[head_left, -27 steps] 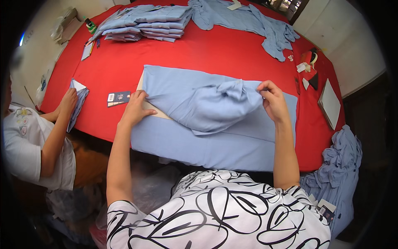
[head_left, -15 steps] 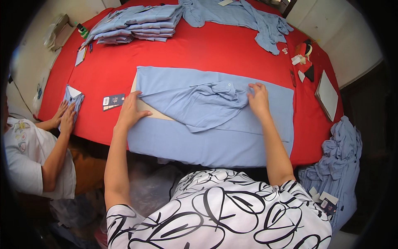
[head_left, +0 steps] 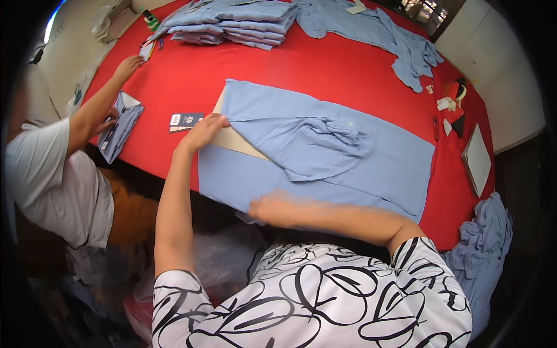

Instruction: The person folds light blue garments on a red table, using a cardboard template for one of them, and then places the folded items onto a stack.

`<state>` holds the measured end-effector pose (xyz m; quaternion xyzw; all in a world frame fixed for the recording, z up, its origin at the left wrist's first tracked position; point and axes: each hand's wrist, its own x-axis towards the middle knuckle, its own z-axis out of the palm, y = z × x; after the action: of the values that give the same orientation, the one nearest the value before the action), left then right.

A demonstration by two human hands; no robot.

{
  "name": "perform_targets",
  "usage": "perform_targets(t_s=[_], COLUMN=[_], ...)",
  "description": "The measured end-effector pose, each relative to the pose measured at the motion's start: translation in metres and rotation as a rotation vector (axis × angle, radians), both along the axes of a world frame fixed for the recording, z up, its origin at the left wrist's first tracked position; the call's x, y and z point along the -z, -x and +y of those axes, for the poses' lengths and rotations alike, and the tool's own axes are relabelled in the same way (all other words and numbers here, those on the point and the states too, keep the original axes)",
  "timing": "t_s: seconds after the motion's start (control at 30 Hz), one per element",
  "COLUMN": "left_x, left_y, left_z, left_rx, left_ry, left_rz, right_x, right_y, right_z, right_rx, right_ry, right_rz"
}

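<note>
Co-worker (head_left: 69, 174), far left: 1 hand on a folded shirt (head_left: 126, 130), 1 hand at a notepad (head_left: 147, 52). Dark tag (head_left: 187, 121) lies just beside the left hand (head_left: 204, 133). Left hand's fingertips rest at the edge of the blue garment (head_left: 328, 145), by a beige board (head_left: 239, 142); whether they grip cannot be told. Right hand (head_left: 275, 210) is blurred at the garment's near edge; state indeterminable. Garment lies mid-table, 1 part bunched on top. White panel (head_left: 477, 159) lies farther right.

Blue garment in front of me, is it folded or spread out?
The garment is partly folded: a sleeve lies bunched across it, and beige board shows beside your left hand.
</note>
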<state>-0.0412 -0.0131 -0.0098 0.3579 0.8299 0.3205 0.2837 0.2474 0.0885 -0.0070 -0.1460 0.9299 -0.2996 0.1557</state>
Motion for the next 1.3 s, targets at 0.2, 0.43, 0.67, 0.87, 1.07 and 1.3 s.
perform_targets(t_s=[0.2, 0.43, 0.67, 0.87, 1.07, 1.3], left_x=[0.015, 0.000, 0.041, 0.050, 0.036, 0.019], left_y=[0.037, -0.010, -0.035, -0.012, -0.014, -0.015], left_z=[0.016, 0.023, 0.054, 0.045, 0.060, 0.070], left_rx=[-0.276, -0.153, -0.275, -0.177, -0.145, -0.238], left_ry=[-0.087, 0.052, -0.050, -0.179, -0.135, 0.158], left_rz=[-0.341, 0.203, 0.757, 0.755, 0.698, 0.773], right_x=[-0.035, -0.025, 0.006, -0.008, 0.033, 0.007], right_y=[0.094, -0.132, -0.286, -0.295, -0.317, -0.249], right_z=[0.187, 0.134, 0.083, 0.152, 0.291, 0.256], right_rx=[1.014, 0.945, 0.830, 1.184, 1.878, 1.848], right_ry=[0.138, -0.076, -0.346, 0.070, 0.367, -0.452], right_rz=[0.590, 0.603, 0.315, 0.272, 0.579, 0.324])
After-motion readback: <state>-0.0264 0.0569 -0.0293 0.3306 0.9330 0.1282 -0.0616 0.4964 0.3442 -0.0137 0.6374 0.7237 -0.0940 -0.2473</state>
